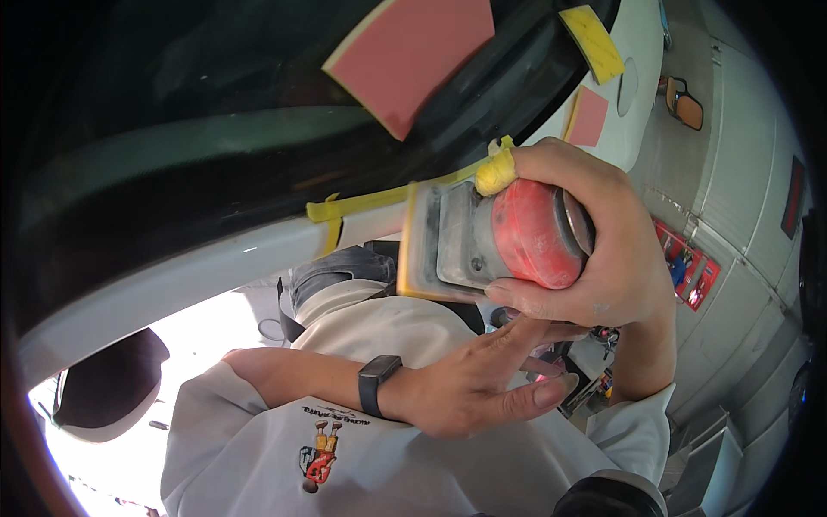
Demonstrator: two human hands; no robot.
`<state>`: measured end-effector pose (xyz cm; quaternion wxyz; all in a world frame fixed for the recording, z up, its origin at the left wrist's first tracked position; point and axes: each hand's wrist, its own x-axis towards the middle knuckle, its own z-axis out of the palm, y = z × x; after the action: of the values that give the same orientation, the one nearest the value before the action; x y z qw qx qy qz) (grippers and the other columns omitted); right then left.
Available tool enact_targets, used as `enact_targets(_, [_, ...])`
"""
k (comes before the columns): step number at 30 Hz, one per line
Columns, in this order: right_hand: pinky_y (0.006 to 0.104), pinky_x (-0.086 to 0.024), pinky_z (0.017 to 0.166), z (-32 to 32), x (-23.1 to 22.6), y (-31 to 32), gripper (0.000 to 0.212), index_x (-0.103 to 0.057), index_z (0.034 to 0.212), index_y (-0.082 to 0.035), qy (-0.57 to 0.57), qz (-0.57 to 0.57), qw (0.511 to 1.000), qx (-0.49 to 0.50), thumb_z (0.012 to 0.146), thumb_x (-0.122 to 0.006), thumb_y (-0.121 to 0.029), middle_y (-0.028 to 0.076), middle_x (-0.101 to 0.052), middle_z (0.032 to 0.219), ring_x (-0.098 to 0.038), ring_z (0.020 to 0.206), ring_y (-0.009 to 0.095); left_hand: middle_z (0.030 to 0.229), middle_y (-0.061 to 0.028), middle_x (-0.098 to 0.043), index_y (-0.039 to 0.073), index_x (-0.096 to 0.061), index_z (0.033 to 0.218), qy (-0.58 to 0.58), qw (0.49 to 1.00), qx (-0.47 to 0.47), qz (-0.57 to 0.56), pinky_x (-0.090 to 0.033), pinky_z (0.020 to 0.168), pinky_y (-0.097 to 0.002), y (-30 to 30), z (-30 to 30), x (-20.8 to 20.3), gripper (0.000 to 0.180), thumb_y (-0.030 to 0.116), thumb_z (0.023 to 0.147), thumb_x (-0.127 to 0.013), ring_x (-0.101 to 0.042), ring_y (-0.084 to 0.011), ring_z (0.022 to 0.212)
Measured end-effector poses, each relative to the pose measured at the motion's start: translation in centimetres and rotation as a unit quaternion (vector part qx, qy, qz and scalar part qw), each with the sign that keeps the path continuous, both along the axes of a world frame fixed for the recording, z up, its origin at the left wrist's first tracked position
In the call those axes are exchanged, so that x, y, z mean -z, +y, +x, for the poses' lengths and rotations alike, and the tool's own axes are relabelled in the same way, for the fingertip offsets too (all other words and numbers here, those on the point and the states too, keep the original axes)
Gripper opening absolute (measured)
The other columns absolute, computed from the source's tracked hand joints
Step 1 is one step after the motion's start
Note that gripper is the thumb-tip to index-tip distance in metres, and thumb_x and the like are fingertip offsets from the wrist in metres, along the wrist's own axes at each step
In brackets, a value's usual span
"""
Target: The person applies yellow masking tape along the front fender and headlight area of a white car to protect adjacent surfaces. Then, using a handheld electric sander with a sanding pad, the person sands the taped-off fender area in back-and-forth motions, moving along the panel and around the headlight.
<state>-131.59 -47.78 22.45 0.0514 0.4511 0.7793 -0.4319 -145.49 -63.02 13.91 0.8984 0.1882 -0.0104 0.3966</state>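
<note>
Red sander (504,237) gripped by right hand (603,258); left hand (469,388) seemingly open just below.

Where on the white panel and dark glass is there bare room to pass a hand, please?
Free: the white panel left of the yellow tape, and the dark glass left of the pink pad. Crowded: around the red sander, gripped by the right hand, left hand beneath.

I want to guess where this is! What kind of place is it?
Probably a car body repair or paint shop. The right hand holds a red power sander against a white car body, with yellow masking tape edging the dark window.
</note>
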Motion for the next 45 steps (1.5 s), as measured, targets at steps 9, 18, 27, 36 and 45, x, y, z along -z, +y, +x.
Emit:
enact_targets(9, [0.0354,-0.053,0.096,-1.6,0.8,2.9,0.09,-0.059,0.137,0.005,0.15,-0.042,0.983,-0.1,0.059,-0.097,-0.018,0.018,-0.069,0.123,-0.069,0.108,0.026,0.165,-0.0304,-0.028,-0.011,-0.004,0.164,0.041,0.992,-0.08,0.084,-0.048,0.115,-0.0457,0.2,-1.0,0.0,0.091,0.036,0.109,-0.06,-0.04,-0.0367,0.15])
enact_targets(18, [0.0367,-0.052,0.098,-3.2,1.1,3.3,0.09,-0.06,0.135,0.004,0.143,-0.065,0.982,-0.108,0.058,-0.097,-0.021,0.019,-0.069,0.124,-0.068,0.11,0.028,0.153,-0.0315,-0.039,-0.01,-0.015,0.162,0.049,0.99,-0.129,0.041,-0.046,0.115,-0.0445,-0.4,-1.1,-0.5,0.09,0.043,0.107,-0.061,-0.048,-0.0396,0.142])
enact_targets(27, [0.0361,-0.053,0.097,-3.6,1.1,2.9,0.084,-0.062,0.131,0.004,0.14,-0.052,0.985,-0.084,0.058,-0.096,-0.016,0.016,-0.07,0.12,-0.069,0.108,0.027,0.152,-0.0299,-0.042,-0.01,-0.019,0.162,0.07,0.986,-0.139,0.058,-0.047,0.111,-0.0468,-0.4,-1.3,0.2,0.09,0.045,0.106,-0.063,-0.059,-0.0406,0.132])
enact_targets(36, [0.0358,-0.052,0.084,-3.3,0.8,1.6,0.077,-0.066,0.123,0.004,0.063,-0.048,0.993,-0.087,0.055,-0.095,-0.017,0.016,-0.071,0.107,-0.066,0.09,0.027,0.154,-0.03,-0.041,-0.01,-0.018,0.162,0.096,0.982,-0.095,0.133,-0.046,0.11,-0.0463,-1.2,-1.5,1.4,0.093,0.046,0.105,-0.065,-0.059,-0.0399,0.132])
enact_targets(45, [0.0351,-0.05,0.074,-3.6,1.8,-0.1,0.075,-0.065,0.119,0.001,0.098,0.049,0.993,-0.037,0.051,-0.094,-0.013,0.015,-0.066,0.098,-0.062,0.081,0.028,0.156,-0.0317,-0.04,-0.013,-0.015,0.162,0.066,0.986,-0.118,0.093,-0.047,0.115,-0.047,-1.8,-1.7,1.6,0.094,0.039,0.104,-0.067,-0.055,-0.0409,0.137])
